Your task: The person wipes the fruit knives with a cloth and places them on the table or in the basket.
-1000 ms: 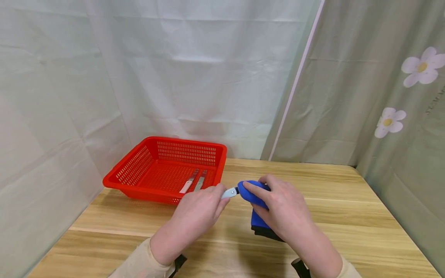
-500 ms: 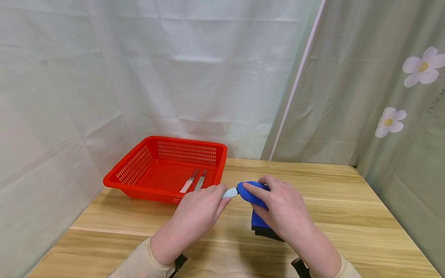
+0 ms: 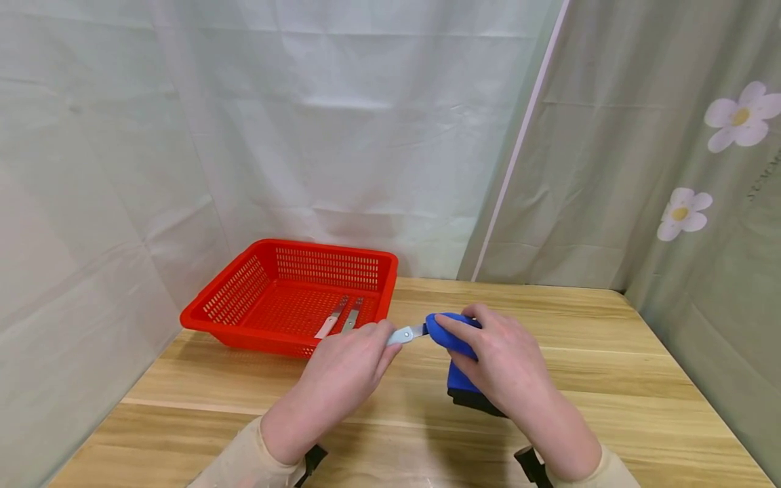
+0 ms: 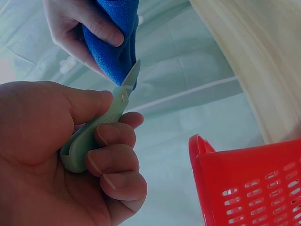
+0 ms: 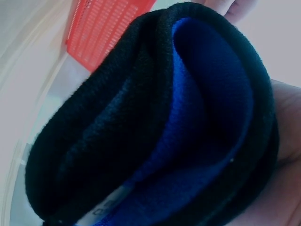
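Observation:
My left hand (image 3: 350, 362) grips the pale blue-green handle of a small folding knife (image 4: 123, 98), its blade pointing right. Folded over several times, a blue cloth (image 3: 453, 333) with a dark edge is pinched in my right hand (image 3: 506, 359) around the outer part of the blade. A short stretch of bare metal shows between handle and cloth in the head view. The left wrist view has the blade lying against the cloth, with the thumb along the handle. Dark folds of cloth fill most of the right wrist view.
A red plastic basket (image 3: 244, 337) stands at the back left of the wooden table (image 3: 586, 379). Inside it lie two similar knives, one pink-handled (image 3: 330, 321) and one grey-green (image 3: 352, 316). Pale curtains (image 3: 366, 135) hang behind and along both sides.
My right hand has moved the cloth a little to the right and up, baring more of the blade near the handle. My left hand has shifted slightly left.

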Available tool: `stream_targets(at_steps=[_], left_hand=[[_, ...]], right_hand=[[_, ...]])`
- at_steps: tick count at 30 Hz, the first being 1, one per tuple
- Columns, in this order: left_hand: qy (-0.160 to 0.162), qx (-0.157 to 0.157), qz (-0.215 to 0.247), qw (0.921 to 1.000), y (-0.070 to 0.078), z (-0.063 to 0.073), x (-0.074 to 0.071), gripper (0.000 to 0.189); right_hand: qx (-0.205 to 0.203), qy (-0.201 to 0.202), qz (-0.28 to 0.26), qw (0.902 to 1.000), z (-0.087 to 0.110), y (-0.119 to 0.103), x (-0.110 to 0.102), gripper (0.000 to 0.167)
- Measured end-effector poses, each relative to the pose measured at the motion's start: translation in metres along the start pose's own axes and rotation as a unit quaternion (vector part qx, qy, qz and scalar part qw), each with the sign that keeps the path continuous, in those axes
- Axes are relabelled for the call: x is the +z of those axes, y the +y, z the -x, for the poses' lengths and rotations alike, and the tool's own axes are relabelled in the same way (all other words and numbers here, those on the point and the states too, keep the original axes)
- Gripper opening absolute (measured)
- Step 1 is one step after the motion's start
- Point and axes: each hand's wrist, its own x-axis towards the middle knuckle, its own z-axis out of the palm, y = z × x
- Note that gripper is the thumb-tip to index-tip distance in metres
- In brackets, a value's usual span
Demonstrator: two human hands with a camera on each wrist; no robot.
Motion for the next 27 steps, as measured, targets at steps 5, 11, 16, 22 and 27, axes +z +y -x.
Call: stream_targets(at_steps=[5,11,16,22,27], left_hand=[[0.006,0.0,-0.002,1.0,-0.001,0.0,0.0,0.024],[0.006,-0.005,-0.002,1.0,-0.001,0.0,-0.002,0.025],[0.001,-0.011,-0.002,0.9999,-0.001,0.0,-0.004,0.026],[0.009,-0.011,-0.022,0.9997,-0.002,0.001,-0.005,0.027],[0.012,-0.014,-0.023,0.9996,-0.002,0.001,-0.005,0.027]], right_hand=[[0.012,-0.004,0.004,0.9999,0.0,0.005,0.0,0.059],[0.013,0.002,0.007,0.9999,-0.001,0.01,0.001,0.058],[0.024,0.001,0.009,0.9997,0.0,0.013,0.0,0.056],[0.041,-0.007,0.015,0.999,-0.001,0.014,-0.001,0.055],[0.048,-0.005,0.019,0.9986,-0.001,0.016,0.0,0.053]])
